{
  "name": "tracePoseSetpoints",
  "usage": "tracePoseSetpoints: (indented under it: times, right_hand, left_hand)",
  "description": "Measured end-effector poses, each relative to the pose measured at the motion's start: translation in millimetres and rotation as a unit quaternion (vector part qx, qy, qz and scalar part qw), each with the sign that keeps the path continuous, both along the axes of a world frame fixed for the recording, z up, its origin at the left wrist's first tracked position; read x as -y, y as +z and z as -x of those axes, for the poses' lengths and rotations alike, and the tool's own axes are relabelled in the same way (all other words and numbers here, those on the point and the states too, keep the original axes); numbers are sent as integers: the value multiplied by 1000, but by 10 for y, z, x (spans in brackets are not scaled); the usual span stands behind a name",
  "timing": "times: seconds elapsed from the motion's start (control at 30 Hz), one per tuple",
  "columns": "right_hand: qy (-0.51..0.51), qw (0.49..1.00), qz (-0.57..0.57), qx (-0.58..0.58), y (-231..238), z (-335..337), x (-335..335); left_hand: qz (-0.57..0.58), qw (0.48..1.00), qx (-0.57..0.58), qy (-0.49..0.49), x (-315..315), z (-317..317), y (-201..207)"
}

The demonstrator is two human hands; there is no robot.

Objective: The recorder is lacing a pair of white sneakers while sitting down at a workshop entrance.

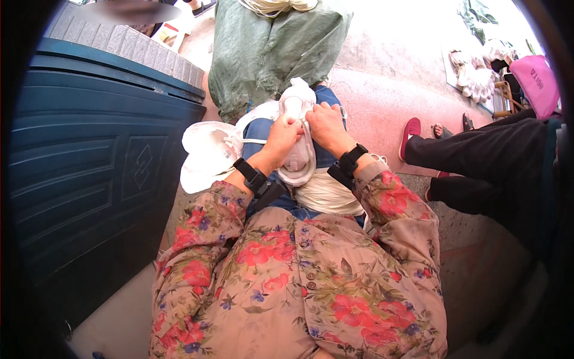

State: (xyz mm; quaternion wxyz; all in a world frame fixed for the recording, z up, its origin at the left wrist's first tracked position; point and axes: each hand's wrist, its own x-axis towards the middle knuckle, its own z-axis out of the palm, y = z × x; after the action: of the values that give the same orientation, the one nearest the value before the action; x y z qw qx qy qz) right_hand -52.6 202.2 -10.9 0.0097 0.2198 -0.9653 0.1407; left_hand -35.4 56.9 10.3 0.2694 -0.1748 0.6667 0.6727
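Observation:
A white shoe [298, 157] rests on my lap over blue jeans, its toe end toward me. My left hand [283, 141] is closed in a pinch at the shoe's opening, with a white shoelace [254, 141] running out of it to the left. On the shoe's other side, my right hand [329, 127] has its fingers curled shut against the upper; what they pinch is too small to make out. A bundle of cream laces [329, 192] lies on my lap under the shoe. White shoe pieces [206, 146] sit beside my left knee.
Ahead stands a big green sack [269, 60] with another cream bundle [276, 6] on top. A dark blue panelled door [89, 149] is at left. At right a person in black trousers [472, 158] stretches their legs near a pink bag [535, 84] and several white shoes [475, 78].

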Motion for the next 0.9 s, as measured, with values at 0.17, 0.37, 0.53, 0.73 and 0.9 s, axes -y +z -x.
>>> tracePoseSetpoints:
  times: [0.17,0.37,0.53,0.73,0.9]
  right_hand:
    - [7,998,11,60,-42,54,0]
    - [44,996,54,60,-45,47,-19]
    - [41,990,134,10,-125,29,-38]
    - [-62,985,122,104,-130,-36,-35]
    - [1,989,108,98,-39,-195,-109]
  left_hand:
    - [3,1000,4,12,12,-3,-36]
    - [57,998,-23,-28,8,-20,8]
    - [56,997,-46,-30,4,-26,98]
    - [152,984,-88,-12,198,-14,205]
    - [329,887,-294,-135,193,13,109]
